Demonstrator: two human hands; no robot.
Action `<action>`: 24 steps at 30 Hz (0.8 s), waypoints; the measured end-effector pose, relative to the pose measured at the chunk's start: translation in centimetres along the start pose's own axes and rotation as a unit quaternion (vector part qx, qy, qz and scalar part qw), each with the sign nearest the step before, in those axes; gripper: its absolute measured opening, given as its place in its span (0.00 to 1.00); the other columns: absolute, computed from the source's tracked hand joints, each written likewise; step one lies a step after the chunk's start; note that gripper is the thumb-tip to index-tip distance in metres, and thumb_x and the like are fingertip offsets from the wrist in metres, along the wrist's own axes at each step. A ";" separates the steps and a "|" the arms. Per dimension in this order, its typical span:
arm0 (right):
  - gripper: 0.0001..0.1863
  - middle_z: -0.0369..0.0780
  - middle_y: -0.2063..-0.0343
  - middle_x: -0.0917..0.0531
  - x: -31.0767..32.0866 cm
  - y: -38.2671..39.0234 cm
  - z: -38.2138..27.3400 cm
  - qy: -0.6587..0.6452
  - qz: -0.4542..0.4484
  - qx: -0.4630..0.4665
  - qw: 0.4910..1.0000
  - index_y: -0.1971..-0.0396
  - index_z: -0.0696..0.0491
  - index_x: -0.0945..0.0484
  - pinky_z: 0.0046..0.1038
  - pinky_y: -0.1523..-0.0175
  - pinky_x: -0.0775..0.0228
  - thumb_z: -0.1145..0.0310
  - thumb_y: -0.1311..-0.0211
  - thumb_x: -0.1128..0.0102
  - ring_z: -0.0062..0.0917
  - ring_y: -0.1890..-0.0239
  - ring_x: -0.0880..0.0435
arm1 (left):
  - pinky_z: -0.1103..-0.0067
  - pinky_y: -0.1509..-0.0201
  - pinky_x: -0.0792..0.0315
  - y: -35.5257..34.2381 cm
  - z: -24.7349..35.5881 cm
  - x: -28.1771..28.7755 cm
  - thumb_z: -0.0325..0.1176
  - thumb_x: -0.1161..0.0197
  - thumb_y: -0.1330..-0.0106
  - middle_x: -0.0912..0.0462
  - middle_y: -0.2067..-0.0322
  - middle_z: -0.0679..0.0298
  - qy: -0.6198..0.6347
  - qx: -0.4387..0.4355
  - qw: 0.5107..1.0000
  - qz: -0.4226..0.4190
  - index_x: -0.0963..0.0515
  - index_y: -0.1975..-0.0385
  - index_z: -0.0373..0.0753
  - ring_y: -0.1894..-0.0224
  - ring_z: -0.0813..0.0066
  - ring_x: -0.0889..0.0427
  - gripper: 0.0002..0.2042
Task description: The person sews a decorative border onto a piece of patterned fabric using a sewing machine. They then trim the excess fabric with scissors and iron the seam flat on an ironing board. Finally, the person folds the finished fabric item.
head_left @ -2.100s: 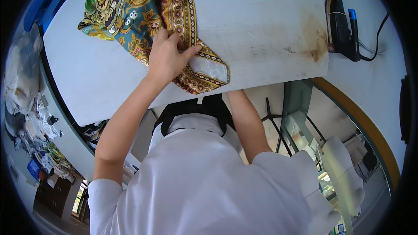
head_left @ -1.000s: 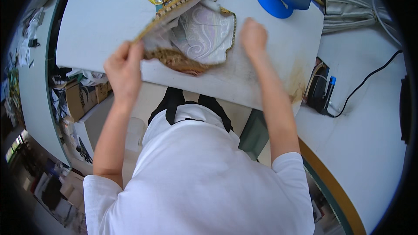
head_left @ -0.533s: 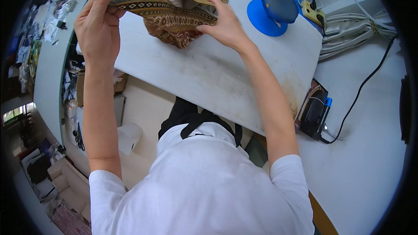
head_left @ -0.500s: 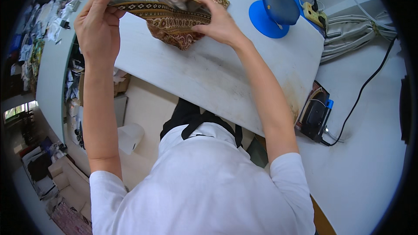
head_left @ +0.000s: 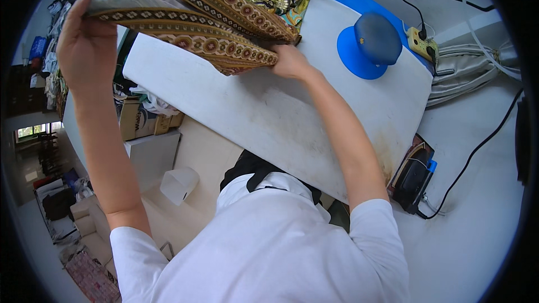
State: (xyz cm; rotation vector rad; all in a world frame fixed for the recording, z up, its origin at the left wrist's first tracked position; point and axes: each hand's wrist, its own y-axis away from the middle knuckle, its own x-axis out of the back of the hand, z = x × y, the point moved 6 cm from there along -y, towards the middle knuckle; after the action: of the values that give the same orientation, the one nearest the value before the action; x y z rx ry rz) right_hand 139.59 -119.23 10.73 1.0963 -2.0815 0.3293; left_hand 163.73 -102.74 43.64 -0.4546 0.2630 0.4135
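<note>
A brown and gold patterned cloth (head_left: 224,28), with bands of medallions and a whitish inner side, is stretched in the air over the white table (head_left: 269,112). My left hand (head_left: 90,50) is raised and pinches its left end between thumb and fingers. At the other end my right hand (head_left: 293,62) is closed on the cloth, its fingertips hidden in the folds. Between the two hands the cloth's bands gape apart, showing the pale lining. Behind it on the table lies a black, gold and teal printed cloth (head_left: 281,1).
A blue round-based stand with a dark padded top (head_left: 377,38) occupies the table's right part. Beyond are a power strip (head_left: 421,45) and a grey hose bundle (head_left: 466,73). A corded iron (head_left: 412,177) rests at the right. Below left are a cardboard box (head_left: 132,119) and white bin (head_left: 179,185).
My left hand has moved left and drawn the cloth out longer. My right hand has turned and closed on its end. The whole view has shifted slightly.
</note>
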 end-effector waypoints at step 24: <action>0.13 0.36 0.62 0.19 5.9 30.5 12.4 0.255 0.264 -0.068 0.928 0.63 0.49 0.16 0.34 0.53 0.24 0.79 0.49 0.37 0.35 0.54 0.21 | 0.74 0.68 0.14 18.2 -33.9 11.0 0.32 0.45 0.24 0.15 0.66 0.53 -0.199 0.361 0.873 0.262 0.25 0.55 0.23 0.70 0.63 0.13 0.13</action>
State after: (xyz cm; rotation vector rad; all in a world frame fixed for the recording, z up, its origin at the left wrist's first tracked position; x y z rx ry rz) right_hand 107.21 -111.02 9.78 0.2947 -1.8476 0.6441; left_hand 160.25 -100.35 3.88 0.4602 0.1182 0.8803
